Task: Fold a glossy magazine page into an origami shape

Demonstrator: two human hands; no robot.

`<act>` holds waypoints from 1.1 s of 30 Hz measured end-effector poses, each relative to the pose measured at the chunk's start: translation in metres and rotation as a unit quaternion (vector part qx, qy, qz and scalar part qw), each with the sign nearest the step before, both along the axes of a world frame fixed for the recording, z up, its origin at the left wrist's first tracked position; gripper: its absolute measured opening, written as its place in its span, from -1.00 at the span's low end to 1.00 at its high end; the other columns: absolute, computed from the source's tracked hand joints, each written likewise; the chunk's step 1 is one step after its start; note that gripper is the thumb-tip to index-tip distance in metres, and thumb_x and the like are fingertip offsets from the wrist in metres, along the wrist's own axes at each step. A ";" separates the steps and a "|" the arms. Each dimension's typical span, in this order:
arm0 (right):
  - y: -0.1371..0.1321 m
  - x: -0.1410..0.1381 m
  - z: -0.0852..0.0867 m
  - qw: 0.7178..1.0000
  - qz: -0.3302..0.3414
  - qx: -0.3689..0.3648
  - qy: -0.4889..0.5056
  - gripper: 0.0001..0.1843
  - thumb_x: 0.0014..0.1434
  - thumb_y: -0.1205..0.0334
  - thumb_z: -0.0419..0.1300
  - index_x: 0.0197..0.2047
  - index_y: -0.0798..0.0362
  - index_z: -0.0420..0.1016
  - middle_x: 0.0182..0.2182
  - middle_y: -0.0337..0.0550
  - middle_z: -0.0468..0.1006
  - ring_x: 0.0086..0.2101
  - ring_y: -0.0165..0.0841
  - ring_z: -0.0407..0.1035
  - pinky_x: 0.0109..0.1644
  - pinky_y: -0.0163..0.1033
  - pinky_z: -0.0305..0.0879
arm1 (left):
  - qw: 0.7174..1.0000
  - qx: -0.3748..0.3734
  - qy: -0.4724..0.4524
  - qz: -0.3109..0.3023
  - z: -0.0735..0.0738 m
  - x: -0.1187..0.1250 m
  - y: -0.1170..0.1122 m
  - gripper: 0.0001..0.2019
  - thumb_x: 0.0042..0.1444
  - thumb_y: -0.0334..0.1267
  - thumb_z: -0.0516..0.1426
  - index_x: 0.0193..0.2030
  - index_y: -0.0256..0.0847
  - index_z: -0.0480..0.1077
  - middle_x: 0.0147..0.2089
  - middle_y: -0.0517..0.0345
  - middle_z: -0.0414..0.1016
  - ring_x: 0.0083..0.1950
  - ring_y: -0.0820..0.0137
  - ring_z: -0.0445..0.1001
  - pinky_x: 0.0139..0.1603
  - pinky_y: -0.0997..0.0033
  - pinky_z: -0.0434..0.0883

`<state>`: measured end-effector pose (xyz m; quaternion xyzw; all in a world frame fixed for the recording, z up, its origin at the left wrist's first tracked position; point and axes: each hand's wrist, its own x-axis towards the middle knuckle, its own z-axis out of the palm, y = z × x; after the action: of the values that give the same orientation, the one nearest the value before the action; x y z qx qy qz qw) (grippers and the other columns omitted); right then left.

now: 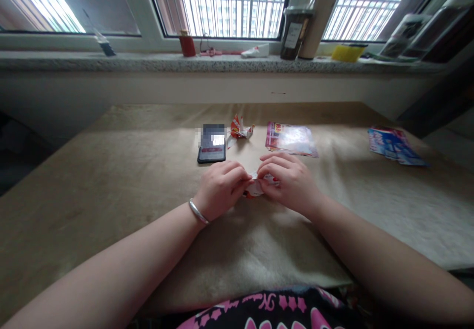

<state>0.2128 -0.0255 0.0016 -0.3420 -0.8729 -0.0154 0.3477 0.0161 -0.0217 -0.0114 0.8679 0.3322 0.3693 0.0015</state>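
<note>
- Head view: a small piece of printed paper [255,189] is held low over the table [129,171], between the two hands, and is largely covered by the fingers.
- The left hand [223,185] is closed to a narrow pinch, with the near left edge of the paper gripped between thumb and fingertips.
- The right hand [291,177] is bent over the right part of the paper, which is pinched likewise; the exact fold beneath the fingers cannot be told.
- A silver bracelet [198,212] is worn on the wrist just behind the left hand.
- A phone [212,144] is laid flat just beyond the left hand, its screen facing up and partly blurred.
- A folded paper figure [244,131], red and white with pointed ends, is set beyond the gap between the hands, near the phone's right side.
- A stack of leaflets [291,138], pink and purple, is placed just beyond the right hand.
- Blue leaflets [396,146] are spread in an overlapping pile, well to the right of the right hand.
- A windowsill [140,63] is seen far beyond both hands, where a red jar [187,45] and a dark jar [294,35] are stood.
</note>
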 end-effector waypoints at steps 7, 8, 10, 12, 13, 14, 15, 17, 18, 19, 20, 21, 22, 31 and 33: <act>0.002 0.006 0.006 0.998 -0.018 0.052 0.014 -0.92 0.07 0.37 0.16 -0.42 0.02 0.39 -0.38 -0.18 0.56 -0.16 -0.27 0.41 -0.01 -0.14 0.31 | 0.999 0.002 0.030 0.014 0.001 -0.005 0.005 -0.86 0.16 -0.27 0.11 -0.40 -0.23 0.39 -0.39 0.15 0.44 -0.38 0.43 0.36 -0.32 0.45 0.29; 0.002 0.007 0.006 0.998 -0.018 0.054 0.015 -0.92 0.07 0.38 0.15 -0.42 0.01 0.39 -0.38 -0.18 0.56 -0.16 -0.27 0.41 -0.02 -0.14 0.31 | 0.999 0.009 0.035 0.014 0.001 -0.005 0.005 -0.86 0.16 -0.30 0.09 -0.41 -0.23 0.39 -0.39 0.15 0.44 -0.38 0.42 0.36 -0.32 0.45 0.28; 0.003 0.007 0.006 0.999 -0.014 0.049 0.016 -0.90 0.06 0.39 0.15 -0.42 0.00 0.39 -0.38 -0.19 0.56 -0.17 -0.27 0.41 -0.03 -0.13 0.32 | 0.999 0.021 0.043 0.015 0.002 -0.006 0.006 -0.86 0.16 -0.32 0.07 -0.41 -0.23 0.38 -0.39 0.15 0.44 -0.38 0.41 0.36 -0.33 0.44 0.27; 0.003 0.006 0.006 0.999 -0.007 0.040 0.020 -0.90 0.06 0.39 0.14 -0.42 -0.01 0.39 -0.38 -0.20 0.56 -0.17 -0.27 0.41 -0.02 -0.13 0.32 | 0.998 0.026 0.052 0.013 0.002 -0.006 0.005 -0.87 0.15 -0.32 0.08 -0.41 -0.23 0.37 -0.39 0.15 0.43 -0.39 0.41 0.35 -0.35 0.44 0.26; 0.003 0.006 0.005 0.999 0.000 0.035 0.021 -0.90 0.06 0.38 0.14 -0.41 -0.02 0.39 -0.38 -0.20 0.56 -0.17 -0.28 0.41 -0.02 -0.12 0.31 | 0.998 0.024 0.054 0.008 0.002 -0.006 0.005 -0.89 0.13 -0.32 0.09 -0.39 -0.23 0.38 -0.37 0.14 0.44 -0.38 0.41 0.36 -0.35 0.44 0.27; 0.003 0.005 0.004 0.999 0.008 0.031 0.023 -0.91 0.07 0.37 0.14 -0.41 -0.02 0.39 -0.37 -0.21 0.56 -0.17 -0.28 0.41 -0.02 -0.12 0.31 | 0.999 0.020 0.050 0.001 0.002 -0.007 0.005 -0.92 0.12 -0.31 0.10 -0.36 -0.23 0.38 -0.34 0.13 0.45 -0.36 0.41 0.37 -0.34 0.45 0.28; 0.002 0.004 0.003 0.999 0.016 0.026 0.025 -0.92 0.07 0.36 0.14 -0.40 -0.01 0.39 -0.36 -0.21 0.56 -0.17 -0.29 0.41 -0.02 -0.13 0.31 | 0.999 0.016 0.046 -0.008 0.002 -0.007 0.005 -0.93 0.12 -0.30 0.11 -0.32 -0.23 0.39 -0.30 0.12 0.46 -0.34 0.41 0.39 -0.32 0.45 0.29; 0.002 0.003 0.002 0.999 0.028 0.021 0.026 -0.93 0.09 0.35 0.14 -0.39 -0.01 0.40 -0.35 -0.21 0.56 -0.17 -0.30 0.41 -0.03 -0.14 0.31 | 0.999 0.008 0.043 -0.021 0.001 -0.007 0.005 -0.90 0.15 -0.27 0.10 -0.32 -0.22 0.40 -0.28 0.12 0.47 -0.32 0.42 0.40 -0.30 0.46 0.29; 0.001 0.002 0.001 0.999 0.031 0.019 0.024 -0.93 0.10 0.35 0.14 -0.38 -0.01 0.40 -0.35 -0.21 0.56 -0.17 -0.30 0.41 -0.04 -0.15 0.32 | 0.999 0.004 0.044 -0.020 0.001 -0.007 0.005 -0.86 0.18 -0.25 0.08 -0.35 -0.22 0.40 -0.30 0.12 0.47 -0.34 0.44 0.39 -0.31 0.47 0.29; 0.001 0.002 0.001 0.999 0.032 0.019 0.023 -0.93 0.10 0.35 0.14 -0.38 -0.01 0.40 -0.35 -0.21 0.56 -0.17 -0.30 0.41 -0.04 -0.15 0.32 | 0.999 0.002 0.048 -0.015 0.001 -0.007 0.004 -0.80 0.20 -0.22 0.07 -0.40 -0.22 0.40 -0.34 0.13 0.46 -0.37 0.45 0.38 -0.33 0.47 0.28; 0.000 0.002 0.001 0.999 0.030 0.020 0.024 -0.93 0.10 0.34 0.14 -0.38 -0.01 0.40 -0.35 -0.21 0.56 -0.17 -0.30 0.41 -0.04 -0.14 0.31 | 0.999 0.000 0.053 -0.009 0.001 -0.007 0.004 -0.75 0.22 -0.19 0.06 -0.44 -0.23 0.39 -0.37 0.14 0.45 -0.39 0.46 0.37 -0.35 0.47 0.27; 0.000 0.002 0.002 0.999 0.027 0.023 0.027 -0.93 0.10 0.33 0.14 -0.39 -0.01 0.40 -0.35 -0.21 0.56 -0.17 -0.29 0.41 -0.04 -0.14 0.31 | 0.998 -0.002 0.056 -0.004 0.001 -0.007 0.004 -0.73 0.23 -0.17 0.05 -0.45 -0.23 0.39 -0.38 0.14 0.45 -0.41 0.46 0.36 -0.36 0.48 0.26; 0.000 0.003 0.003 0.999 0.021 0.025 0.035 -0.93 0.10 0.33 0.14 -0.39 -0.01 0.40 -0.36 -0.20 0.56 -0.18 -0.29 0.41 -0.04 -0.13 0.32 | 0.998 -0.003 0.058 -0.001 0.001 -0.007 0.005 -0.73 0.23 -0.15 0.05 -0.43 -0.22 0.41 -0.38 0.14 0.45 -0.40 0.46 0.36 -0.36 0.48 0.26; 0.003 0.007 0.005 0.996 -0.017 0.007 0.082 -0.92 0.04 0.38 0.15 -0.42 0.00 0.38 -0.37 -0.14 0.54 -0.26 -0.28 0.41 -0.09 -0.12 0.35 | 0.993 -0.053 0.105 0.031 -0.004 -0.010 0.008 -0.78 0.23 -0.18 0.05 -0.32 -0.16 0.49 -0.38 0.20 0.50 -0.40 0.45 0.42 -0.41 0.52 0.23; 0.004 0.008 0.005 0.996 -0.021 0.004 0.082 -0.91 0.04 0.38 0.15 -0.41 0.00 0.39 -0.36 -0.15 0.54 -0.26 -0.27 0.41 -0.08 -0.11 0.35 | 0.991 -0.057 0.113 0.041 -0.004 -0.011 0.009 -0.77 0.24 -0.17 0.05 -0.30 -0.16 0.49 -0.37 0.18 0.51 -0.40 0.45 0.43 -0.42 0.52 0.24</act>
<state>0.2204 -0.0213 0.0064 -0.3587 -0.8340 0.0018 0.4193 0.0056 -0.0131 -0.0158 0.8882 0.3861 0.2489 -0.0015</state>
